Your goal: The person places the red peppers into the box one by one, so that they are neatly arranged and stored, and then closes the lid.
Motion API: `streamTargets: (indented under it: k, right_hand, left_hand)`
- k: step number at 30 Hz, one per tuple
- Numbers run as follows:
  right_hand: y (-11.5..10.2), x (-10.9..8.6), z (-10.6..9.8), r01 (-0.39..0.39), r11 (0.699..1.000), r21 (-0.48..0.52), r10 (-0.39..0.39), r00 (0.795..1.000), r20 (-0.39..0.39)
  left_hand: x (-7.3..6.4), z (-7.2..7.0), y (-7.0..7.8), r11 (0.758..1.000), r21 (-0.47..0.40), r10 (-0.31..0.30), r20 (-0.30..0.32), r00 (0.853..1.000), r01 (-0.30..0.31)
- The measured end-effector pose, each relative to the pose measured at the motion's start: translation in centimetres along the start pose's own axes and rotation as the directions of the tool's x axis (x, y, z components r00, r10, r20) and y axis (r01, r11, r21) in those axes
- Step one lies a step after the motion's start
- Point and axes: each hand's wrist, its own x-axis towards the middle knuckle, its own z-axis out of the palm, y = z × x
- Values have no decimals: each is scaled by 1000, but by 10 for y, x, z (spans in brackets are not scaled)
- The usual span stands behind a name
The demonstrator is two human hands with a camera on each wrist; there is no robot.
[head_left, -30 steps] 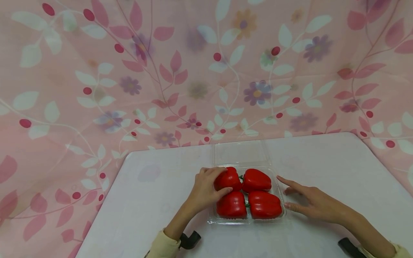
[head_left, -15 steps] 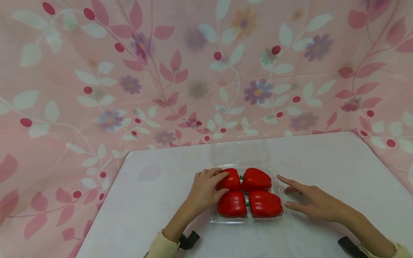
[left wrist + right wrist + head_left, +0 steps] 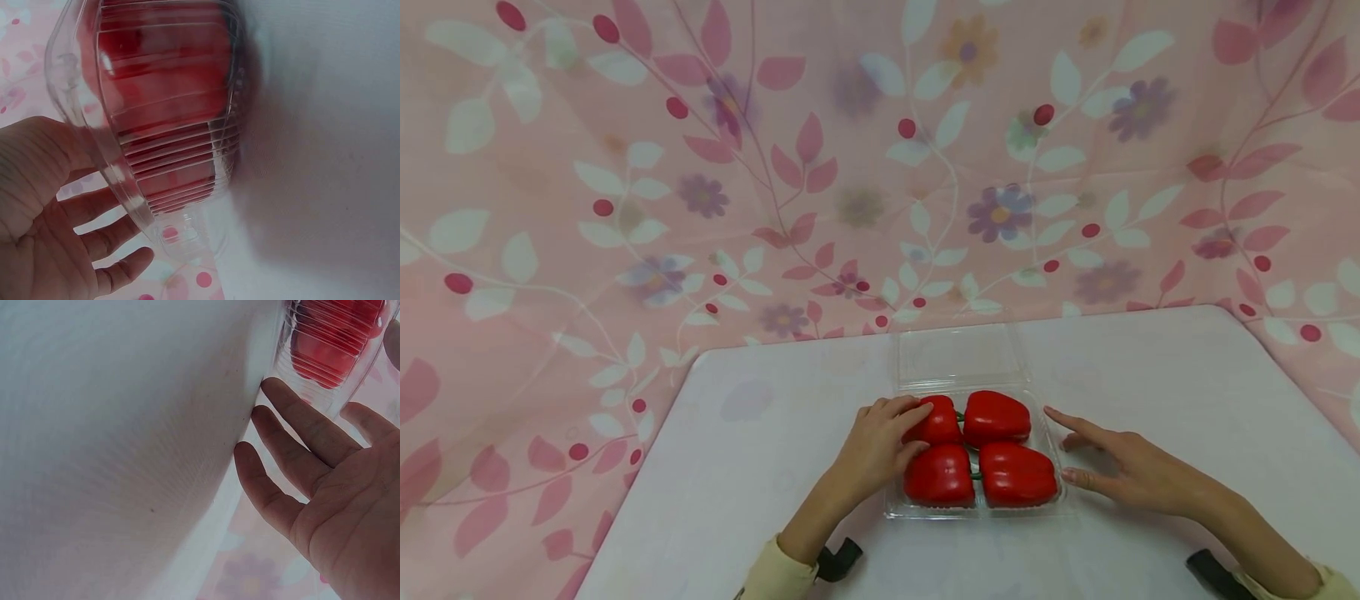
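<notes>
Red bell peppers (image 3: 1017, 475) lie on their sides in a clear plastic clamshell container (image 3: 925, 513), two at the back and two in front, with green stems pointing toward the middle. My left hand (image 3: 872, 442) is over the container's left edge, fingers resting on the back-left bell pepper (image 3: 942, 425) and partly hiding it. Its thumb lies near the front-left bell pepper (image 3: 937, 477). In the left wrist view, the fingers (image 3: 115, 237) are loosely spread beside the ribbed wall. My right hand (image 3: 1138, 473) is just right of the container, fingers spread and holding nothing.
The container's transparent lid (image 3: 962, 354) lies folded back toward the rear of the white table (image 3: 805, 400). A pink floral cloth (image 3: 820, 167) hangs behind the table. Black wrist-camera mounts (image 3: 841, 560) show beneath both forearms.
My left hand has eased slightly, its thumb drawing back left from the back-left pepper. That pepper sits a little lower in the head view. My right hand has stayed in place.
</notes>
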Motion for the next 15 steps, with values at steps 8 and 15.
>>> streamTargets:
  k: [8,15]
  right_hand:
    - [-3,1,-4,44,999,14,-44,999,-3]
    - [-4,8,-12,77,997,6,-76,996,-55]
  left_hand:
    - [-4,3,-9,992,-128,0,-1,1000,0]
    - [-5,-1,-22,950,-308,-77,-55,995,57]
